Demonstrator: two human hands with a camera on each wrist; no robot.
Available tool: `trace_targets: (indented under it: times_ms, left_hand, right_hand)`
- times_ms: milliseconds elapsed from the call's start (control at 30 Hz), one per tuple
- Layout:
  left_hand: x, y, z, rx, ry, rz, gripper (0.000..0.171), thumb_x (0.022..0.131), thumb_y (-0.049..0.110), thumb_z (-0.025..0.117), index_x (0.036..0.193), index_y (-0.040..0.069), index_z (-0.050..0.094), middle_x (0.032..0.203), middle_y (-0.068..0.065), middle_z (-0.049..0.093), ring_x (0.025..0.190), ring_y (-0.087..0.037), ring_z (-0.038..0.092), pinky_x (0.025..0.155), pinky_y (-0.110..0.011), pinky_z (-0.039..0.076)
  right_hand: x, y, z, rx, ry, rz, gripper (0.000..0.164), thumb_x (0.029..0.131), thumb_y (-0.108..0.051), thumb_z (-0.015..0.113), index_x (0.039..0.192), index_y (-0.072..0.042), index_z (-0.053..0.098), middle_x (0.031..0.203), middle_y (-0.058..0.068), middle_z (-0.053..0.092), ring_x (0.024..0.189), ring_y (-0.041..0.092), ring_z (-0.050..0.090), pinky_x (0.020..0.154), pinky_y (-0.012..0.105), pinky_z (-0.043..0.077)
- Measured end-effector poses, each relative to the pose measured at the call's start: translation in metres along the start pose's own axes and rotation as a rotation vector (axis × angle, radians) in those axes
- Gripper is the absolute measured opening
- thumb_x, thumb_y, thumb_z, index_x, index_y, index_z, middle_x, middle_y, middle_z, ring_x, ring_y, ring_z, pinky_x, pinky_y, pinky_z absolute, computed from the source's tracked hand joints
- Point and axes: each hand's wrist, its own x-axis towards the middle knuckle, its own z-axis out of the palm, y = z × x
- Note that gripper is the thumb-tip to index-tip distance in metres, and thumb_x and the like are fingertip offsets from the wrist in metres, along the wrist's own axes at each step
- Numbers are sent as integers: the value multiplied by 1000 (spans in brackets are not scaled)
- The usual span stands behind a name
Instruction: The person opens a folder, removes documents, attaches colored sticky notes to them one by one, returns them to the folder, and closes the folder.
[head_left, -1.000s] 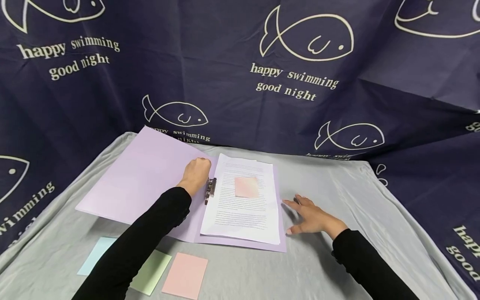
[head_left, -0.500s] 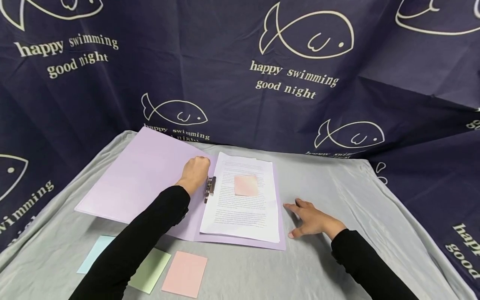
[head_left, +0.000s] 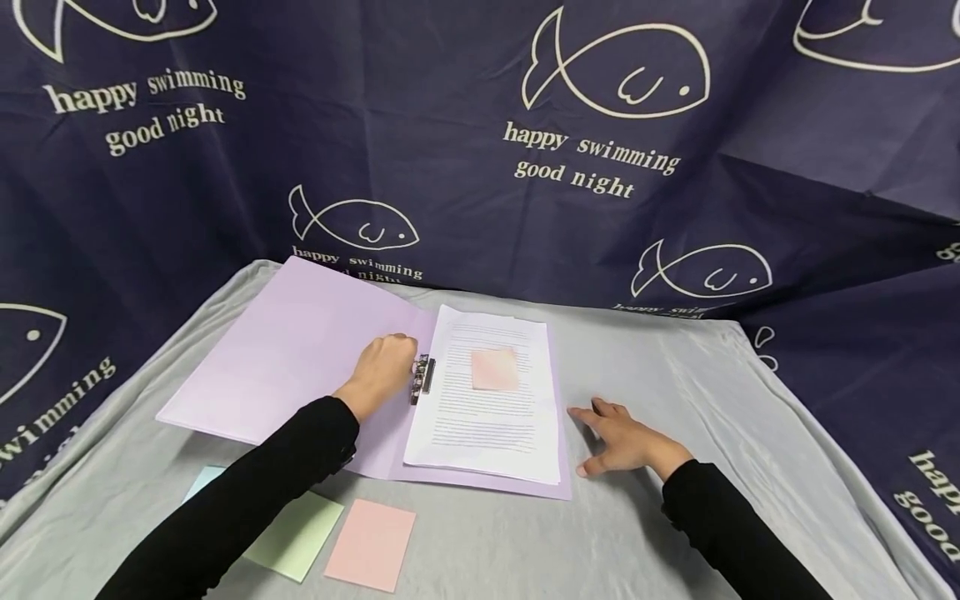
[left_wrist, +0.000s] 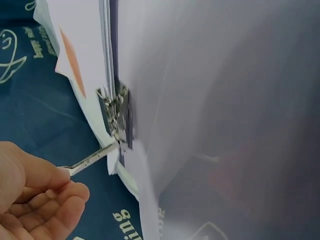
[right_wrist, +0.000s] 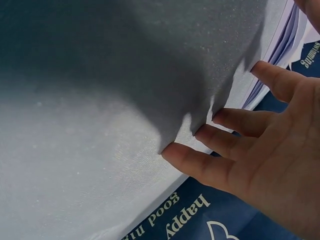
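A light purple folder [head_left: 285, 358] lies spread on the cloth, its left cover tilted up. Printed sheets [head_left: 480, 433] rest on its right side, and a pink sticky note [head_left: 494, 369] is on the top page. Along the spine sits a metal lever clip [head_left: 422, 379]. My left hand [head_left: 381, 371] is beside that clip; in the left wrist view its thumb and fingers pinch the end of the clip's metal lever [left_wrist: 92, 159], which sticks out. Just right of the folder, my right hand [head_left: 618, 440] has its fingers spread, fingertips [right_wrist: 172, 150] down at the grey cloth.
In front of the folder lie a pink note pad [head_left: 371, 543], a green note pad [head_left: 298, 533] and a blue note pad [head_left: 201, 480], the last two partly under the left sleeve. Grey cloth [head_left: 660, 358] covers the table. A dark blue fish-print curtain [head_left: 450, 125] hangs behind.
My left hand has come down and nearer to me beside the clip. The right hand has shifted only slightly. Folder, sheets and note pads stay in place.
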Motion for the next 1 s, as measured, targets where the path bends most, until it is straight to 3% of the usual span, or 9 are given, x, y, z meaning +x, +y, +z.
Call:
trace_targets:
  times_ms: [333,533,800,1000]
  left_hand:
    - [-15,11,6,15,8,43,8,81,-10,65,81,-4,71,72,-13,65,67,-33,69,59,-42,56]
    - [-25,16,9,10,-41,128,13,78,-15,67,76,-2,68,73,-17,67,70,-37,71,59,-44,56]
    - [-32,28,9,-97,-272,127,15,84,-21,59,78,-7,60,80,-25,65,74,-35,66,65,-45,55]
    - [-32,27,7,-104,-382,129,12,81,-19,63,81,-7,62,83,-20,62,75,-30,61,73,-45,55]
  right_hand:
    - [0,-1,0,0,6,10,94,74,-32,85,153,-5,42,160,40,18,146,62,18,107,76,31]
    - [0,-1,0,15,-1,4,95,75,-30,85,154,-4,40,160,41,16,146,63,16,107,77,28]
    - [-1,-1,1,33,-7,15,94,75,-26,84,155,-3,39,161,40,14,147,62,14,108,77,26]
    - [-1,-4,0,43,-20,37,94,77,-25,84,156,-4,37,162,39,12,148,61,11,109,77,25]
